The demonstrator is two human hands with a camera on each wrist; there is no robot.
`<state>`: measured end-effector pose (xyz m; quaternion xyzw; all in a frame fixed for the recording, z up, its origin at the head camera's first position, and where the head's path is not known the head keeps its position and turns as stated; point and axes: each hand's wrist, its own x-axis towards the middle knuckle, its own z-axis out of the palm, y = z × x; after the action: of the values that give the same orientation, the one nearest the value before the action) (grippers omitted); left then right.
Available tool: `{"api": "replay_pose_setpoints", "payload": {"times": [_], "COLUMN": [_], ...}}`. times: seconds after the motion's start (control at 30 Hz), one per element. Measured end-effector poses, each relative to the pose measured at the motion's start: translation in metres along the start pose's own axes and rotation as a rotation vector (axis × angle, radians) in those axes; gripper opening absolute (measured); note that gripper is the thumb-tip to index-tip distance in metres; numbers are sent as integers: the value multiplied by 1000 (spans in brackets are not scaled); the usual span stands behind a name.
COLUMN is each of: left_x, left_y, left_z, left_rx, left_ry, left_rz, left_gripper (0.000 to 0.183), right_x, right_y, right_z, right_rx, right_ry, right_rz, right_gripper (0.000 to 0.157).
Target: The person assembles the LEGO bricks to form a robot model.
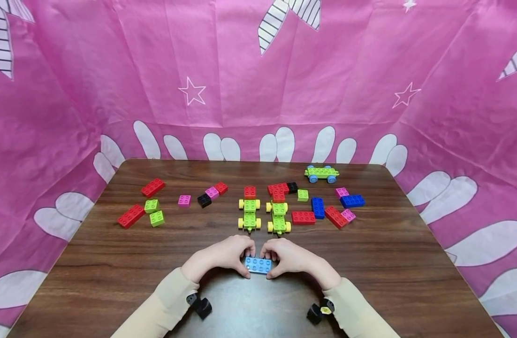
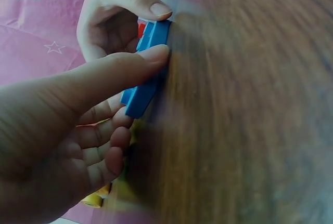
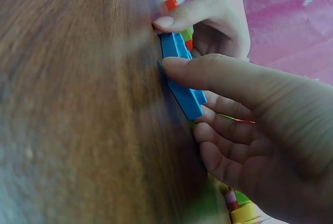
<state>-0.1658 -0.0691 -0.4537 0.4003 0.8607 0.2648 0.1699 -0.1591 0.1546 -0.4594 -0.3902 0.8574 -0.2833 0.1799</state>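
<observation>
A light-blue building brick (image 1: 258, 265) with studs on top lies near the front middle of the table, between both hands. My left hand (image 1: 232, 253) pinches its left end, thumb along the near side and fingertips at the far side. At the right end my right hand (image 1: 285, 256) pinches it the same way. In the left wrist view, the thumb presses the long side of the blue brick (image 2: 148, 86). The right wrist view has the right thumb on that same side of the brick (image 3: 182, 91).
Beyond the hands stand two lime wheeled bases with yellow wheels (image 1: 249, 215) (image 1: 279, 218). A lime base with blue wheels (image 1: 322, 173) is at the back right. Red bricks (image 1: 131, 216), lime bricks (image 1: 156, 218) and a black brick (image 1: 204, 201) lie left; dark-blue bricks (image 1: 317, 208) lie right.
</observation>
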Motion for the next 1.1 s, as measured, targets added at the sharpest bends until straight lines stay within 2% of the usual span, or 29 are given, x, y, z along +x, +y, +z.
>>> {"api": "replay_pose_setpoints", "payload": {"times": [0.13,0.37,0.77,0.93,1.1], "left_x": [-2,-2,-3,-3,-3], "left_y": [-1,-5,-10,-10,-12], "left_z": [-4,-7,-4,-4,-4], "left_rx": [-7,-79,-90,-94,-108], "left_ry": [-34,-91,-88,-95,-96], "left_rz": [18,12,15,9,10], "left_gripper": [40,35,33,33,33], "right_x": [-1,-1,-2,-5,-9], "right_y": [1,2,6,9,12], "right_z": [-1,-2,-4,-12,-27], "right_rx": [6,16,24,104,195], "right_ry": [-7,-9,-10,9,93], "right_rz": [-8,-22,-40,-39,-112], "right_gripper": [33,34,36,32,25]}}
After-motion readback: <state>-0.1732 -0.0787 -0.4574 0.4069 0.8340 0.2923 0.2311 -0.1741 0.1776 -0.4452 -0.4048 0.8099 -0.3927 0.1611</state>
